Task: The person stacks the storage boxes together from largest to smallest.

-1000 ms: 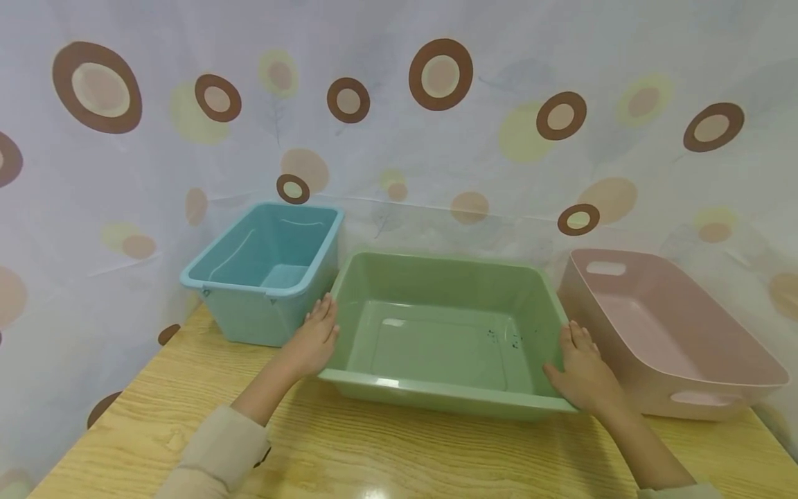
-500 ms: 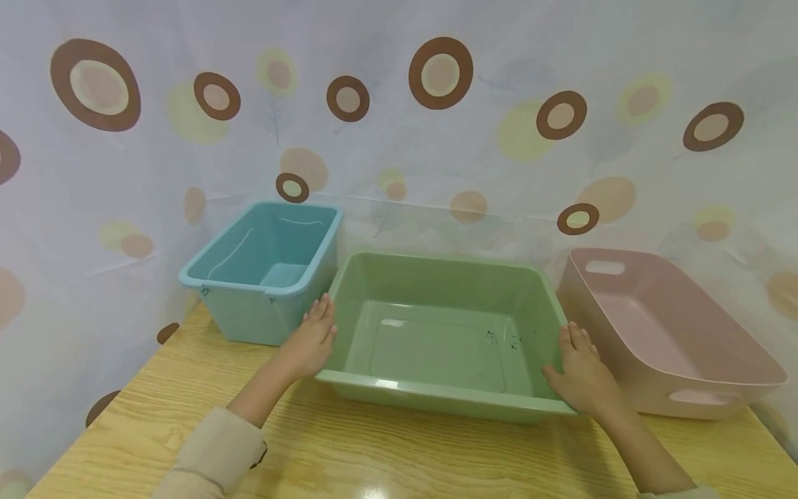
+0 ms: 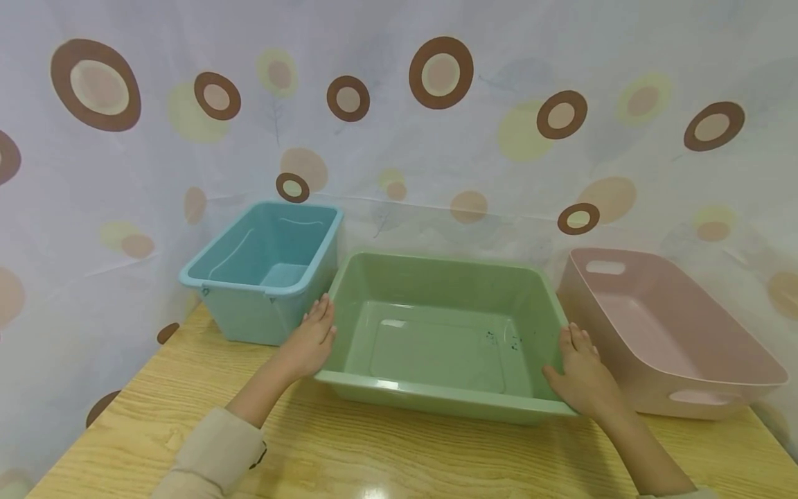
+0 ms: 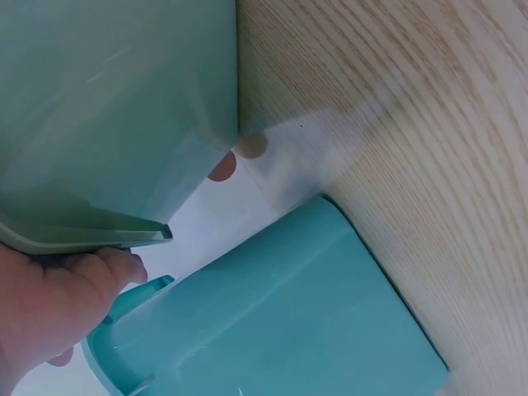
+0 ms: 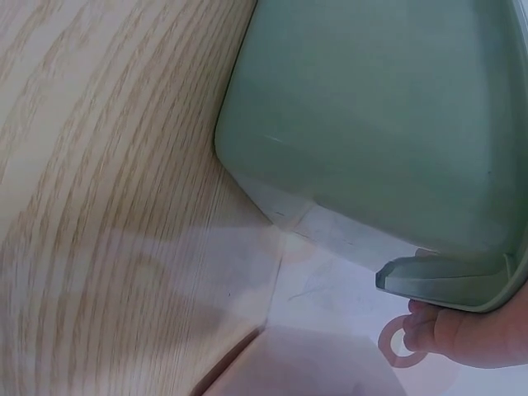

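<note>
A green rectangular plastic bin sits in the middle of the wooden table in the head view. My left hand rests on its left rim, fingers extended forward along the edge, between the green bin and the blue bin. On the opposite side, my right hand lies over the right rim, its thumb reaching to the inner side. The left wrist view has the left fingertips against the rim's lip. Low in the right wrist view, the right fingertips touch the lip, with the bin's outer wall above.
A blue bin stands close at the left, its side filling the lower left wrist view. To the right is a pink bin with handle slots. The wooden table meets a patterned curtain behind the bins.
</note>
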`<state>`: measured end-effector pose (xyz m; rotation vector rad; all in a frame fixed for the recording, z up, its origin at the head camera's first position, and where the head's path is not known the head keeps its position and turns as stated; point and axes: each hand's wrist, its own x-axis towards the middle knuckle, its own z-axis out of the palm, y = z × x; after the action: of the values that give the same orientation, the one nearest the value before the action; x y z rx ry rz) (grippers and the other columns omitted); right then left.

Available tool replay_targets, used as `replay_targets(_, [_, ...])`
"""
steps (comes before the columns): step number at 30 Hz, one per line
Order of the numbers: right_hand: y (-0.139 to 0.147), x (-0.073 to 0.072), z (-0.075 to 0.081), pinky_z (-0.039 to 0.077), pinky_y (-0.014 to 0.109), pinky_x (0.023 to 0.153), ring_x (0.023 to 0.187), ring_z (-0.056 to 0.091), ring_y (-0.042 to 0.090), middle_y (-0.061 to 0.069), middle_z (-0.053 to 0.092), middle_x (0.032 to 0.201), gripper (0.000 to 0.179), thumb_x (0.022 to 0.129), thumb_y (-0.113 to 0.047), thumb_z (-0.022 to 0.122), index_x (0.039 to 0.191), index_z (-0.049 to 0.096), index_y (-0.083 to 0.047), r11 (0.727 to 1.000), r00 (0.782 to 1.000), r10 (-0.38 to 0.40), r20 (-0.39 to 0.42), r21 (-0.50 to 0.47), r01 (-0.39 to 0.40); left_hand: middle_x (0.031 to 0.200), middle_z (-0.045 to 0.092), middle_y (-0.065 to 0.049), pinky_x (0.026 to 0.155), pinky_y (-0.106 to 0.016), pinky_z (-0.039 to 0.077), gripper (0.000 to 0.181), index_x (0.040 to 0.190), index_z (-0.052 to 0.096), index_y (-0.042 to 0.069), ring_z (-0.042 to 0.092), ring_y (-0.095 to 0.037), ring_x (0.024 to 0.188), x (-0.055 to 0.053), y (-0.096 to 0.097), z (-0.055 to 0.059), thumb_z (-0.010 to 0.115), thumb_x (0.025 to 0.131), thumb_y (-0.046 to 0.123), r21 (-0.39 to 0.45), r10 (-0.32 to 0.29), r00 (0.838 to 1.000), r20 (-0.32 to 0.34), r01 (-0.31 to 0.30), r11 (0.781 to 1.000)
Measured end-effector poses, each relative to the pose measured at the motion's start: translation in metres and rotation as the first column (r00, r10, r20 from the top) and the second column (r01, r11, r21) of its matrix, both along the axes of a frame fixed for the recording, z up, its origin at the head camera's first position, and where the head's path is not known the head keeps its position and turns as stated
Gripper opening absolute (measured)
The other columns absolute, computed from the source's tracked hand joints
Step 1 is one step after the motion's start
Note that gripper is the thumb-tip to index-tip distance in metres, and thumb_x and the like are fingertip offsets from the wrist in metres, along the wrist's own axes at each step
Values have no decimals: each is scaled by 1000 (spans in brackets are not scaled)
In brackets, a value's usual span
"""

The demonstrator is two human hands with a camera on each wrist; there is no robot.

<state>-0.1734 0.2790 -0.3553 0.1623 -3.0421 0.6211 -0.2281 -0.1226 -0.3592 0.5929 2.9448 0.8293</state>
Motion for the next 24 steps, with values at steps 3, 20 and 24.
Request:
replay_targets(3, [0,1,0,8,64,105,131,-4,54,42,-2,141,76,89,-21,48,135,6,23,1000,1000,1,2,-6,-1,149,0,-27,112,-53,9,52,139,11,-14,2,-41,138,0,0,1,29,99,12,-1,-4,1000,13,4,1000])
replay_targets(20, [0,5,2,9,64,105,130,0,56,42,1,141,74,88,-18,49,134,8,23,999,1000,1,-8,-42,-1,149,1,-27,112,-54,9,52,139,11,-14,2,-42,138,0,1,1,29,99,13,-8,-8,1000,16,8,1000])
replay_targets(24, [1,3,3,9,65,105,130,1,57,42,1,141,74,88,-18,48,134,9,23,999,1000,1,-15,-48,-1,149,2,-28,111,-54,9,52,139,12,-14,4,-43,137,0,1,0,29,99,13,10,-3,1000,13,3,1000])
